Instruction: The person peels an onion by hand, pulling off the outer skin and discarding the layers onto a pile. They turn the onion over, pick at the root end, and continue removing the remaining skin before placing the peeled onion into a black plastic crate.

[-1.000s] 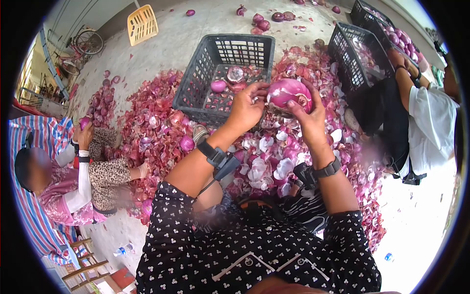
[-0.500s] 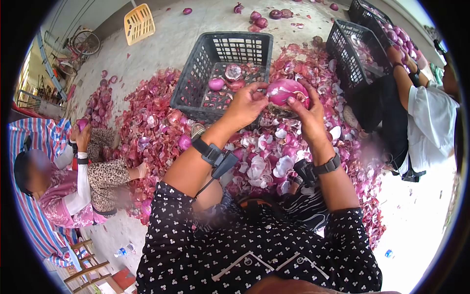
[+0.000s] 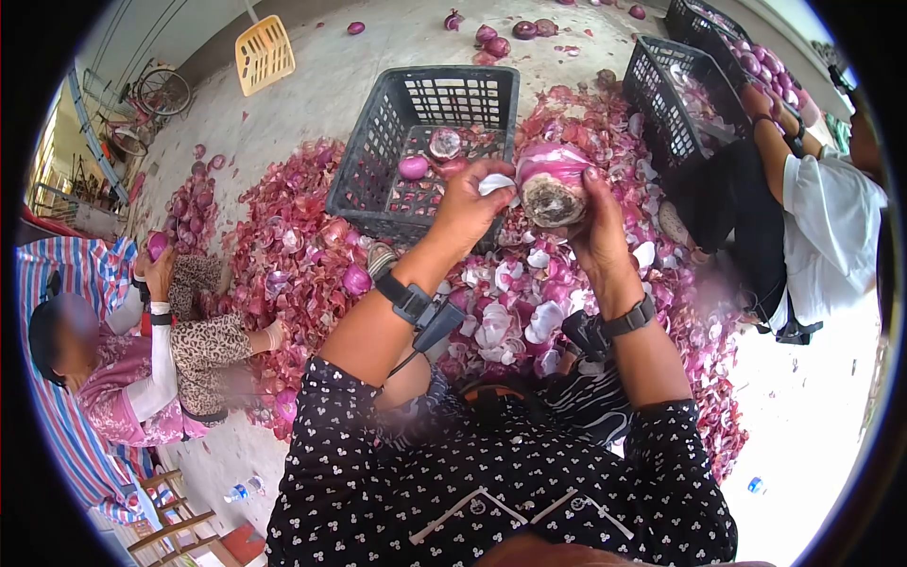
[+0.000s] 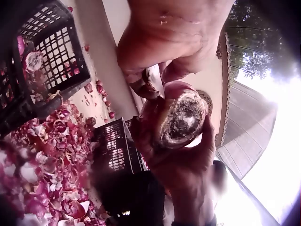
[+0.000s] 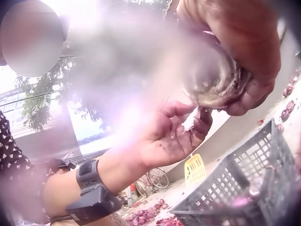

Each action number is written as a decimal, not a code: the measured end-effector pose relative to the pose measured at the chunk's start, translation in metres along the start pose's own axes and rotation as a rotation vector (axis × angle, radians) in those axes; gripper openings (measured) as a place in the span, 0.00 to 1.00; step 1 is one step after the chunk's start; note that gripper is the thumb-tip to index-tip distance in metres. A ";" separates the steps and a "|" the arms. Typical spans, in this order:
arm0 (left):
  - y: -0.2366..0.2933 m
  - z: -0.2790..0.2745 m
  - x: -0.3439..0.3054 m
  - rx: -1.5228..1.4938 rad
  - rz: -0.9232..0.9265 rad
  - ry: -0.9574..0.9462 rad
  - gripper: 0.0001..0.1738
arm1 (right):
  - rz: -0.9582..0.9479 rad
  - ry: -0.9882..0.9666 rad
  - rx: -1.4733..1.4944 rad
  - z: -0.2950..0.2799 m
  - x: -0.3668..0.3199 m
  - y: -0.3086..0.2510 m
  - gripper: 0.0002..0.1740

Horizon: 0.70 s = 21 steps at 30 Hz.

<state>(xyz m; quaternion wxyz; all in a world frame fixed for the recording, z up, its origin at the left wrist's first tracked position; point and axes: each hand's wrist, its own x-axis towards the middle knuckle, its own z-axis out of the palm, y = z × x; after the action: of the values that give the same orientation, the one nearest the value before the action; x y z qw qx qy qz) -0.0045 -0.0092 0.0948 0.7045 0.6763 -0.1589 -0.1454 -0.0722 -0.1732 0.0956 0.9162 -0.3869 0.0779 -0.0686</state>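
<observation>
The concrete floor (image 3: 312, 85) carries a wide heap of red onion skins (image 3: 293, 255) that spreads from its middle toward its right edge. On the heap's far side stands a black crate (image 3: 364, 180) with a few peeled onions (image 3: 414, 167) in it. A second crate (image 3: 675, 104) stands near the floor's far right corner. I hold a big red onion (image 3: 553, 184) in the air above the skins, just in front of the first crate, its dirty root end turned toward me. My right hand (image 3: 595, 236) wraps it from below, fingers curled round its sides and thumb against it. My left hand (image 3: 468, 213) is just beside it, thumb and fingertips pinching a pale flake of skin (image 3: 496, 182). Whether the flake hangs on the onion I cannot tell, the wrist view being blurred.
</observation>
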 end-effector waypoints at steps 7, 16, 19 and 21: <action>0.010 -0.002 0.002 -0.245 -0.158 -0.121 0.09 | 0.116 0.017 0.069 0.003 -0.002 -0.001 0.31; 0.011 0.006 -0.017 -0.115 -0.119 -0.354 0.08 | 0.100 0.157 0.223 -0.006 0.014 -0.008 0.34; 0.007 0.006 -0.010 -0.314 -0.258 -0.087 0.11 | 0.082 0.145 0.198 0.002 0.008 -0.006 0.32; 0.009 0.008 -0.009 -0.319 -0.272 -0.099 0.11 | 0.083 0.118 0.174 0.002 0.005 0.001 0.31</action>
<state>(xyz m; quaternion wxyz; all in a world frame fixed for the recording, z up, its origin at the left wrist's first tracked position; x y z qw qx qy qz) -0.0161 -0.0122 0.1034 0.7678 0.5635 -0.0754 -0.2954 -0.0665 -0.1722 0.0963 0.9423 -0.2977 0.1413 -0.0594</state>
